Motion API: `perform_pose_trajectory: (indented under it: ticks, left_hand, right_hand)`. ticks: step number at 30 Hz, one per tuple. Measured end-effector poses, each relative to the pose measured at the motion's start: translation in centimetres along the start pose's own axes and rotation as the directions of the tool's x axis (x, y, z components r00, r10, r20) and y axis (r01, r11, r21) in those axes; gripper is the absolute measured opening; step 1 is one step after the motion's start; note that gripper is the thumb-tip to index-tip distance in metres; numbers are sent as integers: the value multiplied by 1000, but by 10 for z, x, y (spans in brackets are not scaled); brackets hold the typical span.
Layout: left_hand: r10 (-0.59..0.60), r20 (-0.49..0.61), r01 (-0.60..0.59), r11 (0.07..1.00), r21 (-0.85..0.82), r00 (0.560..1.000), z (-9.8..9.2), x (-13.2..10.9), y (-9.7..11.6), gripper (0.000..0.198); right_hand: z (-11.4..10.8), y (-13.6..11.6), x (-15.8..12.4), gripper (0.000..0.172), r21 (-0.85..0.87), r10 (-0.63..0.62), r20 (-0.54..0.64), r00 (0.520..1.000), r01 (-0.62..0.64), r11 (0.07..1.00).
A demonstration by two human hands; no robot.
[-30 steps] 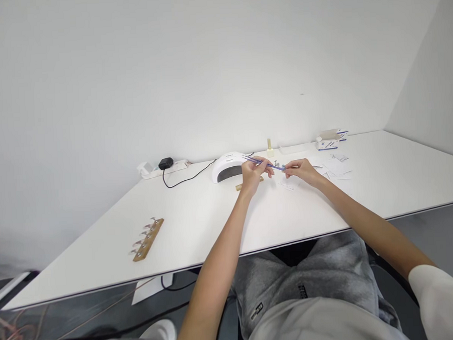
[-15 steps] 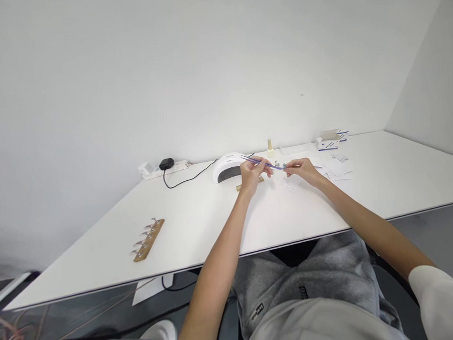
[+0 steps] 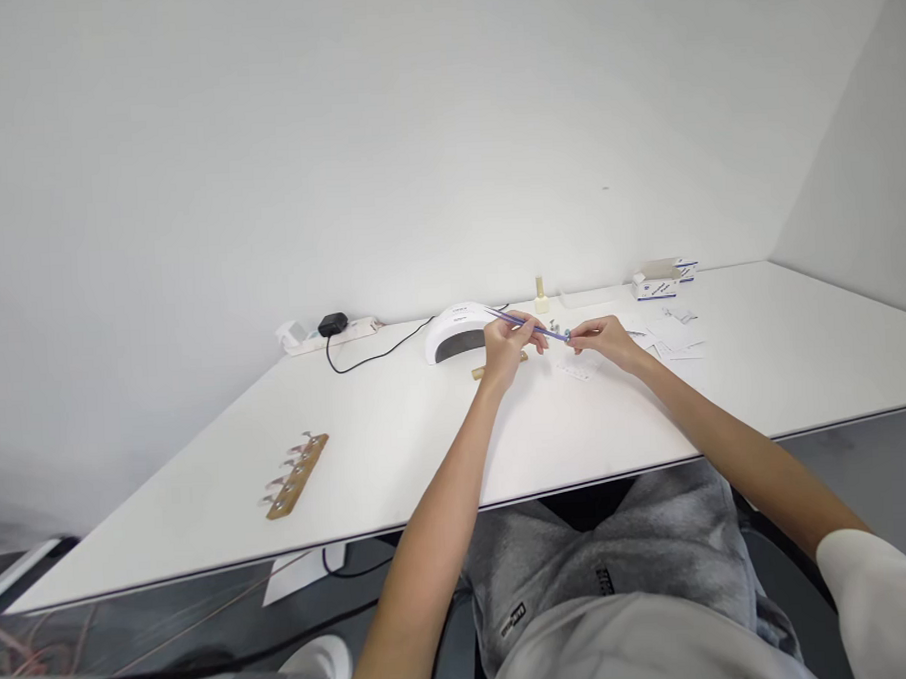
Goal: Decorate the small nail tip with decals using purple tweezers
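My left hand is closed around purple tweezers, whose thin tips point left and whose blunt end reaches to the right. In the fingertips of my right hand is a small blue-green piece, too small to make out fully. The blunt end of the tweezers is right at that piece, but I cannot tell whether they touch. Partly behind my left hand lies a wooden strip. A small clear strip with dots rests below the fingers.
A white nail lamp stands behind my left hand, near a polish bottle. On the left is a wooden stand with several nail tips. Papers and small boxes sit right; a power strip lies by the wall.
The left hand and tweezers have shifted slightly right, bringing the blunt end closer over the small piece. My right hand stays almost in place.
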State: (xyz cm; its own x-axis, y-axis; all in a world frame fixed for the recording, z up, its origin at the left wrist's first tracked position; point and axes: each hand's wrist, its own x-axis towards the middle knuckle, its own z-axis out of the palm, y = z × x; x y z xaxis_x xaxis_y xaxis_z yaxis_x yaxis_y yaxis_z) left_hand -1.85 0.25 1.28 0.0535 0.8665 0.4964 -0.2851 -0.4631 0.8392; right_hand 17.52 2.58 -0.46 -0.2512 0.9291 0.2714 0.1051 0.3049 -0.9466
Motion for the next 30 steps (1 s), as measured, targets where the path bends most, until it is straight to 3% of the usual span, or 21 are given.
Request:
perform_pose_trajectory:
  ticks: [20, 26, 30]
  left_hand:
    - [1, -118, -9, 997, -70, 993, -7, 5, 0, 31]
    - [1, -167, -15, 996, -86, 986, -12, 8, -1, 28]
    - [-3, -177, -12, 997, -82, 984, -13, 9, -2, 26]
  right_hand:
    - [2, -3, -1, 26, 119, -8, 76, 997, -1, 993]
    - [11, -5, -8, 29, 27, 74, 204, 976, -81, 996]
    - [19, 0, -12, 30, -123, 100, 356, 929, -60, 991]
